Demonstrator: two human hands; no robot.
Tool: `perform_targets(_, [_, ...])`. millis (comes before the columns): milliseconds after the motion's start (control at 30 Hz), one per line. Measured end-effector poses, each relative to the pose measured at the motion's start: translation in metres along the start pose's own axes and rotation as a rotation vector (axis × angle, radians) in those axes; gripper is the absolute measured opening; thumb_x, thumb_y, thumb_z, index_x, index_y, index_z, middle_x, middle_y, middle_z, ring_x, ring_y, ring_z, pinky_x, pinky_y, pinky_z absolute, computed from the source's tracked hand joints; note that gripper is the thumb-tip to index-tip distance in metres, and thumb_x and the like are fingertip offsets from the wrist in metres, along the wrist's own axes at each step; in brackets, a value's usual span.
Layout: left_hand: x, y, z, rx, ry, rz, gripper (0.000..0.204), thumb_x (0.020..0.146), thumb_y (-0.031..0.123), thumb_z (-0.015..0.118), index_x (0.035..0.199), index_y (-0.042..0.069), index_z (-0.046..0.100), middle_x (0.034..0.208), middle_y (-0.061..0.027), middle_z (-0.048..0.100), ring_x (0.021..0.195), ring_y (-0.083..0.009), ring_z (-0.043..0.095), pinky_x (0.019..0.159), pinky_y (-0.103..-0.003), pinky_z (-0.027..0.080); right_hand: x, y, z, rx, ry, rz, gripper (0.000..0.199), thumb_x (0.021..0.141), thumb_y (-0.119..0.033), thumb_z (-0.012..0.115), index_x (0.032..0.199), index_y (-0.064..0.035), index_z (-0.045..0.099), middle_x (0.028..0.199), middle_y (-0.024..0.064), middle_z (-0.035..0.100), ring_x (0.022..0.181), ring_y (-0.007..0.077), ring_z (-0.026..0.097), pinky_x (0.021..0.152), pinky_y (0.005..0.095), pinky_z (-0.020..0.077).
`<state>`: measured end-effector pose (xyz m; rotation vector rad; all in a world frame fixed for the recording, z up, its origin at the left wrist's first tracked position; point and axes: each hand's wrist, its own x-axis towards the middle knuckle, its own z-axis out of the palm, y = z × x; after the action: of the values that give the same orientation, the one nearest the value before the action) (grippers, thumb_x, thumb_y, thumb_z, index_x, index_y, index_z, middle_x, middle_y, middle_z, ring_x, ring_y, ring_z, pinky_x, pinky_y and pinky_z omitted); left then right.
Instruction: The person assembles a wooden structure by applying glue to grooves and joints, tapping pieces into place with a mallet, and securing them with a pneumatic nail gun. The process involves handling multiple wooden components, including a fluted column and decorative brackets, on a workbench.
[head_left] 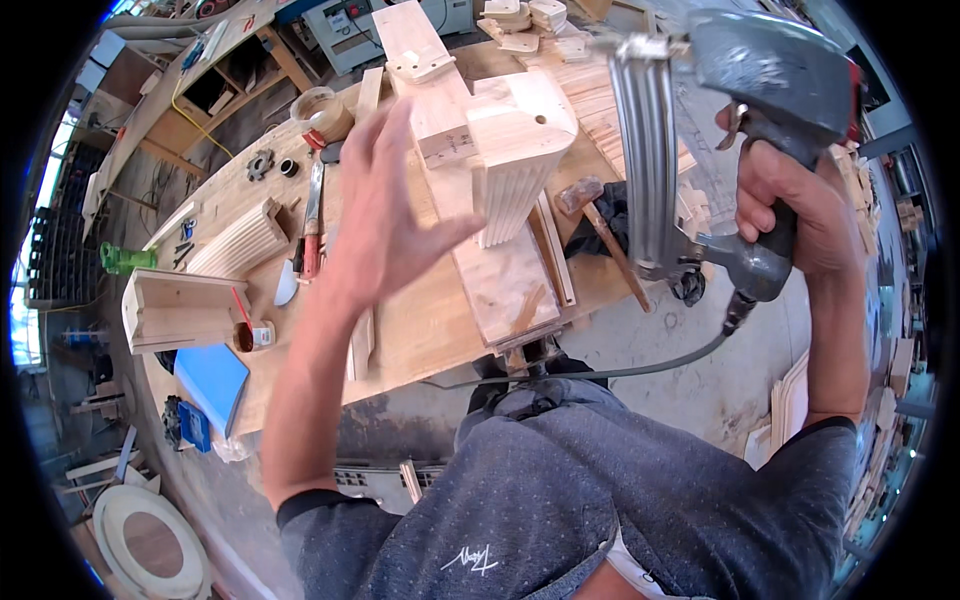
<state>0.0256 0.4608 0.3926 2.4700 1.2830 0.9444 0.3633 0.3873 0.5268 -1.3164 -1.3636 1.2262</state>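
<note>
My right hand point(795, 205) is wrapped round the handle of a grey pneumatic nail gun point(775, 85), held up at the right with its ribbed magazine point(645, 160) toward the middle. An air hose point(640, 372) runs from its handle base to the left. My left hand point(390, 215) is raised above the bench, empty, fingers and thumb apart and slightly blurred. Right of it stands a fluted wooden piece point(520, 130) with a hole in its top. It rests on a long wooden board point(505, 290), apart from my left hand as far as I can see.
On the workbench point(415, 345) lie a hammer point(605, 240), a red-handled tool point(312, 225), a tape roll point(320, 110) and another fluted piece point(240, 240). A wooden box section point(190, 310), a small pot point(255, 336) and a blue folder point(212, 380) sit near its left edge.
</note>
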Motion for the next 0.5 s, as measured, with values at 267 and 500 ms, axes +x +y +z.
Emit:
perform_targets(267, [-0.112, 0.090, -0.012, -0.204, 0.221, 0.088, 0.070, 0.073, 0.040, 0.090, 0.122, -0.003, 0.062, 0.114, -0.0193, 0.063, 0.105, -0.0297, 0.063, 0.082, -0.041, 0.052, 0.005, 0.016, 0.101, 0.468, -0.191, -0.164, 0.053, 0.109, -0.031, 0.049, 0.145, 0.0062, 0.038, 0.081, -0.0024, 0.045, 0.068, 0.0072, 0.049, 0.070, 0.0274, 0.0472])
perform_targets(500, [-0.141, 0.082, -0.017, 0.060, 0.275, -0.333, 0.072, 0.069, 0.025, 0.086, 0.128, -0.002, 0.054, 0.107, -0.0160, 0.062, 0.109, -0.0325, 0.059, 0.104, -0.050, 0.034, 0.020, 0.075, 0.245, 0.519, -0.347, 0.123, 0.034, 0.102, -0.023, 0.063, 0.124, 0.0022, 0.055, 0.082, 0.0018, 0.059, 0.083, 0.0111, 0.060, 0.083, 0.0298, 0.0510])
